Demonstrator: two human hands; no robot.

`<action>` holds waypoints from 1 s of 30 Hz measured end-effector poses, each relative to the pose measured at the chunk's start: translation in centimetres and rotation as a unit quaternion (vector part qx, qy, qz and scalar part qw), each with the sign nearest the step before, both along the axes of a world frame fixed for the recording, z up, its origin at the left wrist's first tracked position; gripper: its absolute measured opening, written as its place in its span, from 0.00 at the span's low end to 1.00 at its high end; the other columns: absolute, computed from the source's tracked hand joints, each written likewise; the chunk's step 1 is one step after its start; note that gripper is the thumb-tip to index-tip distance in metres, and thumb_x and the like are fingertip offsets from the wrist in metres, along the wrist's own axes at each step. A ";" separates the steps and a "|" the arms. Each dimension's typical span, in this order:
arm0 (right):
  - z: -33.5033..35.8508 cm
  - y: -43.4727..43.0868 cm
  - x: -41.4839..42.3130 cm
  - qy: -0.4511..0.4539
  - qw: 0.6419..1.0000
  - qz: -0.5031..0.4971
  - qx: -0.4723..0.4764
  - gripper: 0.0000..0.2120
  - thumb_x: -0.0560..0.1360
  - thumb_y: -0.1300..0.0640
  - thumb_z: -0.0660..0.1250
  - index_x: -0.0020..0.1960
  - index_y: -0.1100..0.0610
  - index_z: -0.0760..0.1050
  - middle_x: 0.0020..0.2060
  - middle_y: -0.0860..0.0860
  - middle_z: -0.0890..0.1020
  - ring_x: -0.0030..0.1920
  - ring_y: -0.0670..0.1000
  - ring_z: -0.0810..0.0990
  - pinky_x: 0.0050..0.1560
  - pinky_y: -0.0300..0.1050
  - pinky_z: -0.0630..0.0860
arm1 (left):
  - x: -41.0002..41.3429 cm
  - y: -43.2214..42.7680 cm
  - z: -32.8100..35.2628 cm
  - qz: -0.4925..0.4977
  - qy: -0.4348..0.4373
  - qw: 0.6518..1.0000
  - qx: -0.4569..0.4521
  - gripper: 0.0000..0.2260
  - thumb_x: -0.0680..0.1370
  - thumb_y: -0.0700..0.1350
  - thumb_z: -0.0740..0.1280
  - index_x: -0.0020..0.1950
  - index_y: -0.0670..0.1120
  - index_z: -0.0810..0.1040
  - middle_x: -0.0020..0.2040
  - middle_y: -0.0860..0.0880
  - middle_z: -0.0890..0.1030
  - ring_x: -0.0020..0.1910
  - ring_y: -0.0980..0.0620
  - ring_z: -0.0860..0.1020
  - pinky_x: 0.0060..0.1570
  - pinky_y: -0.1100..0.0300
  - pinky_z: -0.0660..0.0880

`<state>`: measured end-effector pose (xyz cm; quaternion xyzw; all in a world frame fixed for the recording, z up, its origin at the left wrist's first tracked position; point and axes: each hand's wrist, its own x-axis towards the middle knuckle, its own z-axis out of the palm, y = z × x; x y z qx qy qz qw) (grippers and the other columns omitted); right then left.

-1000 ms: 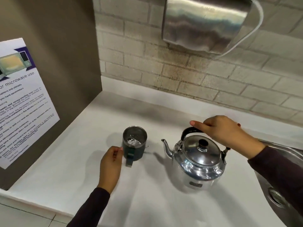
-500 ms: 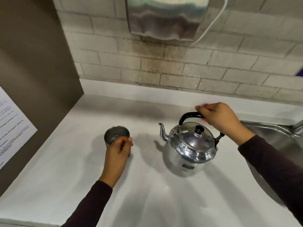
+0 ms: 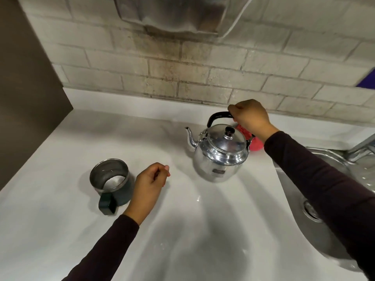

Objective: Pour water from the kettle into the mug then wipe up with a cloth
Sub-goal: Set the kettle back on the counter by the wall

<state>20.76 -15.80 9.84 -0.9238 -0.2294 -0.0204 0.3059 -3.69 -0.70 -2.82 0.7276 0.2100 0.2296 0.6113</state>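
Gripping the black handle of a polished steel kettle, the person's right hand is closed in a fist over the handle's rear end, its dark-sleeved forearm reaching in from the right across the rim of the steel sink. A small dark plate on the kettle's belly carries marking too small to read. The kettle stands upright near the back edge of the white countertop, its spout pointing left, with a red cloth partly hidden just behind it. The left hand rests loosely curled, holding nothing, just beside the right of the dark mug, which sits toward the counter's left edge with its handle turned to the front; whether hand and mug touch cannot be told. Half a second earlier that hand was wrapped over the mug, and it has since let go. A few water droplets glint on the counter between the arms. The printed notice seen at the left before has gone out of view, while the red cloth has come into sight.
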 end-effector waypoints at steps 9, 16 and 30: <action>-3.9 2.8 6.5 0.047 0.998 0.008 -0.045 0.18 0.72 0.53 0.59 0.27 0.61 0.74 0.24 0.53 0.74 0.32 0.54 0.73 0.31 0.43 0.65 | 2.8 -0.1 -0.7 0.016 0.007 1.000 0.000 0.16 0.78 0.46 0.62 0.29 0.55 0.72 0.27 0.55 0.69 0.30 0.57 0.67 0.34 0.73 0.67; -6.8 3.7 9.3 0.047 0.998 0.002 -0.030 0.20 0.71 0.52 0.60 0.36 0.68 0.78 0.27 0.57 0.76 0.31 0.53 0.72 0.32 0.43 0.65 | 3.3 0.2 -1.9 0.025 0.014 1.000 -0.012 0.16 0.78 0.43 0.62 0.30 0.53 0.72 0.27 0.53 0.67 0.29 0.55 0.66 0.35 0.73 0.68; -11.9 -0.3 7.5 -0.284 0.955 0.079 0.027 0.21 0.72 0.73 0.60 0.63 0.63 0.76 0.54 0.62 0.81 0.54 0.64 0.77 0.58 0.56 0.72 | 4.3 -1.1 -2.3 0.007 0.023 1.000 -0.017 0.15 0.78 0.45 0.62 0.30 0.52 0.73 0.25 0.54 0.71 0.27 0.59 0.69 0.33 0.72 0.68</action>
